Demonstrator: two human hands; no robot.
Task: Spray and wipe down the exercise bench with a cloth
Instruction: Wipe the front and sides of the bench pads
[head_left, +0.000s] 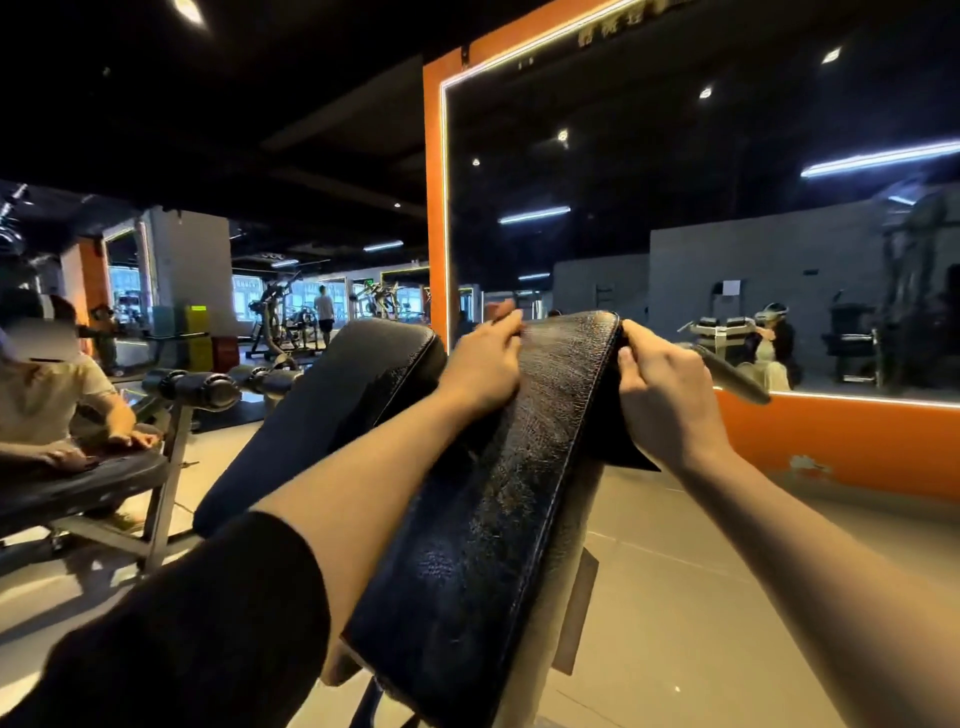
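Note:
The black, cracked-leather bench pad (498, 509) slopes up and away from me in the middle of the view. My left hand (483, 364) is at the pad's upper left edge, fingers curled over that edge. At the upper right edge, my right hand (667, 395) curls its fingers round the pad's side and holds a dark cloth (626, 449) there. The cloth hangs down below the hand, and a blurred dark end (737, 375) sticks out to the right. No spray bottle is visible.
A second black padded bench (332, 410) stands close on the left. Further left a person (57, 395) leans on another bench. An orange-framed wall mirror (727, 234) rises right behind the pad. Pale tiled floor (701, 597) lies to the right.

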